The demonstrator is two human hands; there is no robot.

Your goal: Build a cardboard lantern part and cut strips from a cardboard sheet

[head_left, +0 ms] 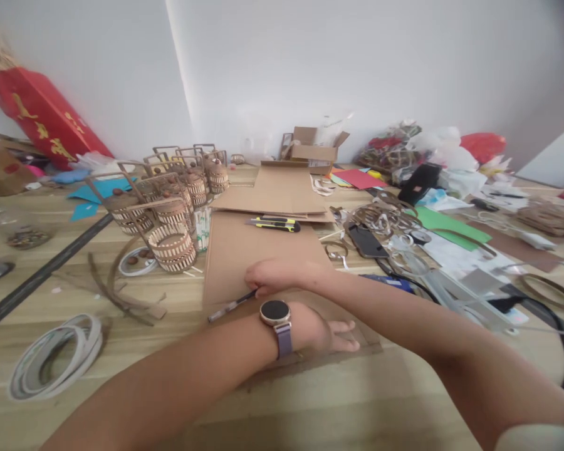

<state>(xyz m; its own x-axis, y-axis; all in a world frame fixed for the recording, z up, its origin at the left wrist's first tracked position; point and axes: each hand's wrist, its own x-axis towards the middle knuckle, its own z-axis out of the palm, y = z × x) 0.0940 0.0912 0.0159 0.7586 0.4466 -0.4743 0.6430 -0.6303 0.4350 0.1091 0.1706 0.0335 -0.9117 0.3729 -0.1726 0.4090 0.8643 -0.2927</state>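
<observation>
Nearest, one left hand [317, 329] lies palm down on the near part of the flat brown cardboard sheet [235, 250], two fingers showing, stretched out with a small gap between; nothing is seen in its grasp. One round, black-faced watch [275, 312] circles that wrist. Well left of the sheet lies one coil of white flat strip [93, 338], several loops thick. Above the sheet's middle, one right hand [273, 277] has its fingers closed together on the end of one slim black-and-grey pen [231, 307], which slants toward the sheet's left edge; whether its tip touches cannot be told. Just left of the sheet stand at least six small woven bamboo baskets [173, 258], overlapping too much for an exact count. Right of it lies one black smartphone [367, 240]. On the sheet's far part rests one yellow-and-black utility knife [277, 224]. Just beyond, folded brown cardboard [277, 188] overlaps it. Farthest behind the sheet sits one open cardboard box [314, 152].
</observation>
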